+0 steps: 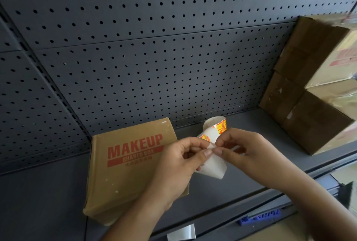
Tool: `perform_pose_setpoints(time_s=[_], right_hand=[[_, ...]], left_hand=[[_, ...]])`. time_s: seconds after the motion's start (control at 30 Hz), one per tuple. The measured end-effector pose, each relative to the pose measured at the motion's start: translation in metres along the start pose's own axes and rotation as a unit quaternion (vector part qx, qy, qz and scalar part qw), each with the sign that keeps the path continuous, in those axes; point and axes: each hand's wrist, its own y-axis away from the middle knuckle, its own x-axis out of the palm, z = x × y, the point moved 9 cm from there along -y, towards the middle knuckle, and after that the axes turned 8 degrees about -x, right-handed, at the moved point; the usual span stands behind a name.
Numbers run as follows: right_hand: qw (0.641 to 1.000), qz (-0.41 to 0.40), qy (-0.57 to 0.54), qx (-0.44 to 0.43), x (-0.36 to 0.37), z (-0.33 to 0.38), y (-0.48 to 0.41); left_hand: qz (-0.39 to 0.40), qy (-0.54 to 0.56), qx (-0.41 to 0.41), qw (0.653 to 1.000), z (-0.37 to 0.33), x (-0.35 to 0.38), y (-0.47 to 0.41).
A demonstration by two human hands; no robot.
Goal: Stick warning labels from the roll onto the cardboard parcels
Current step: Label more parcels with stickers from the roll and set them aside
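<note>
Item 1. My left hand (179,161): raised over the near right corner of the flat parcel, fingers (205,152) curled, thumb and forefinger pinching the white backing of the label strip.

Item 2. My right hand (245,150): just beside the left, thumb tip almost meeting the left thumb tip. It is also curled, pinching the same strip at the same spot. Both hands grasp the strip; neither is released.

Item 3. Label strip (214,165): held in the air between my hands, above the shelf and apart from every parcel. One end curls up into a loop behind my fingers, showing red-and-yellow warning labels (221,126). The other end hangs down as bare white backing.

Item 4. Flat cardboard parcel (123,173): lies on the shelf to the left of my hands, printed in red "MAKEUP SHARED BOX". My left wrist covers its near right corner.

Item 5. Stack of cardboard parcels (309,95): at the far right of the shelf, against the back panel, well apart from the flat parcel. Red print shows on the right face, too blurred to read.

Item 6. Shelf (48,202): dark grey metal, carrying all the parcels.

Item 7. Pegboard back panel (154,66): dark grey, perforated, rising behind the shelf.

Item 8. White slip (181,234) and blue tag (258,218): on the shelf's front edge, below my arms.
</note>
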Motion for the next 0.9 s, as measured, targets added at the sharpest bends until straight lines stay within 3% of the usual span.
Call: perform_pose_setpoints(time_s=[0.23,0.57,0.67,0.8,0.9], right_hand=[[0.998,-0.031,0.026,0.042,-0.024,-0.017,-0.001],[0.973,-0.212,0.067,0.055,-0.099,-0.018,0.006],[0.966,-0.25,0.053,0.027,-0.105,-0.004,0.009],[0.954,-0.267,0.121,-0.061,-0.088,0.035,0.01],[0.935,-0.246,0.196,-0.164,-0.056,0.07,0.01]], left_hand=[[-0.01,-0.027,-0.014,0.999,0.005,-0.001,-0.001],[-0.003,-0.106,-0.015,0.994,0.001,0.001,0.0],[0.006,-0.131,-0.01,0.991,-0.002,0.004,0.002],[0.003,-0.139,0.013,0.99,-0.013,0.003,0.009],[0.013,-0.028,-0.002,1.0,-0.022,-0.002,0.014]])
